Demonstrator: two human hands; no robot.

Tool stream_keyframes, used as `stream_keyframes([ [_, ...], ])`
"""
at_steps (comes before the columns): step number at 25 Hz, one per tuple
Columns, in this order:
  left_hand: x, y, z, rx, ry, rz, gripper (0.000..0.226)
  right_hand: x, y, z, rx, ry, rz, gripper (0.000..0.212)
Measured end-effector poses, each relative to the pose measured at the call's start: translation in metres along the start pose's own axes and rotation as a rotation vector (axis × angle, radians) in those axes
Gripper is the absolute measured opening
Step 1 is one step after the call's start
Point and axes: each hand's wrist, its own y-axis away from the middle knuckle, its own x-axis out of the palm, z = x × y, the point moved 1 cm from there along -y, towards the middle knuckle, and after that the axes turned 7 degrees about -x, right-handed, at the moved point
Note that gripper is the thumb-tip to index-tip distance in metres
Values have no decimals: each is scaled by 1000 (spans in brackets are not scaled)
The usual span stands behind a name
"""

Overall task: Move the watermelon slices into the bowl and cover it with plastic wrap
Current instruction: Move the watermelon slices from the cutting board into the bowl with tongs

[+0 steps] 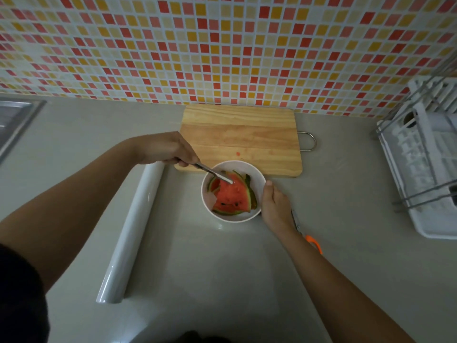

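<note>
At the far left edge a metal sink (pixel 14 120) is set into the grey counter (pixel 222 268). Next comes the roll of plastic wrap (pixel 131 233), lying on the counter beneath the left forearm, its far end just beside the left hand (pixel 165 149). That hand is closed around the handle of a metal utensil (pixel 212 172), which slants down to the right so that its tip rests on the red flesh of the watermelon slices (pixel 230 194); what kind of utensil it is cannot be told. The slices lie stacked inside the white bowl (pixel 257 177), green rinds curving toward the right wall. The bowl stands on the counter, its far rim overlapping the near edge of the wooden cutting board (pixel 239 134), which lies against the tiled wall (pixel 222 45). The right hand (pixel 274 204) cups the bowl's right side, thumb on the rim, fingers curled against the outer wall. Just right of that wrist lie scissors (pixel 309 237) with orange handles, partly hidden by the arm. At the far right stands a white dish rack (pixel 425 154).
</note>
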Motion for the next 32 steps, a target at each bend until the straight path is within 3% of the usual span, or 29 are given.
stream_keyframes([
  [6,13,-3,-64,54,-420,-90,16,-3,-10,-7,8,-37,79,41],
  [11,30,-4,-87,149,-641,-185,25,-2,-10,-10,19,-63,99,49],
  [28,32,18,-59,191,-544,-227,24,3,-8,-11,-20,-52,42,55],
  [30,20,12,-50,125,-501,-294,27,3,-8,-10,-29,-38,43,52],
  [32,14,-3,-35,22,-505,-482,31,3,-7,-10,-40,-23,26,49],
])
